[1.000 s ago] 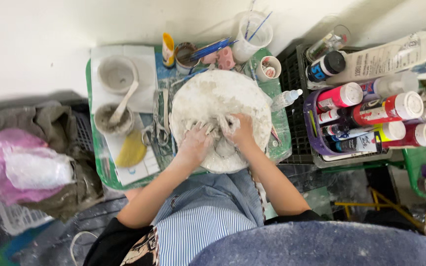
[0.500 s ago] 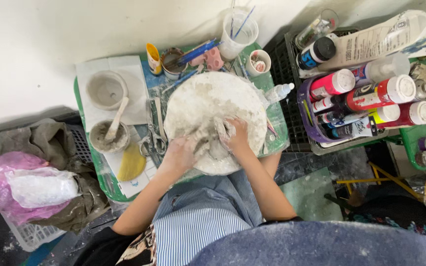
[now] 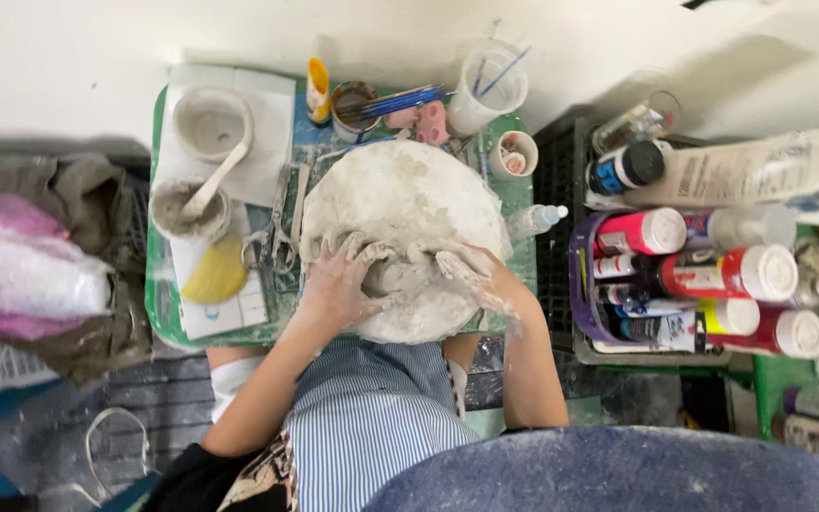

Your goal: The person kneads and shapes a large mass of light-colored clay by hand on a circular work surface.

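Observation:
A round white board (image 3: 400, 194) smeared with pale clay lies on a small green table (image 3: 155, 303). At its near edge sits a grey lump of clay (image 3: 398, 277). My left hand (image 3: 338, 280) presses on the lump's left side, fingers spread and coated in clay. My right hand (image 3: 462, 268) cups its right side, fingers curled over the top. Both hands touch the lump and nearly meet above it.
Two clay-stained cups (image 3: 209, 123) with a stick, a yellow sponge (image 3: 212, 275), scissors (image 3: 277, 237) and brush jars (image 3: 490, 90) crowd the table. A purple basket (image 3: 582, 284) of paint bottles stands at right. A pink bag (image 3: 21, 270) lies in a crate at left.
The view has shifted slightly; both hands stay on the clay lump, kneading it, with the fingers drawn a little closer together.

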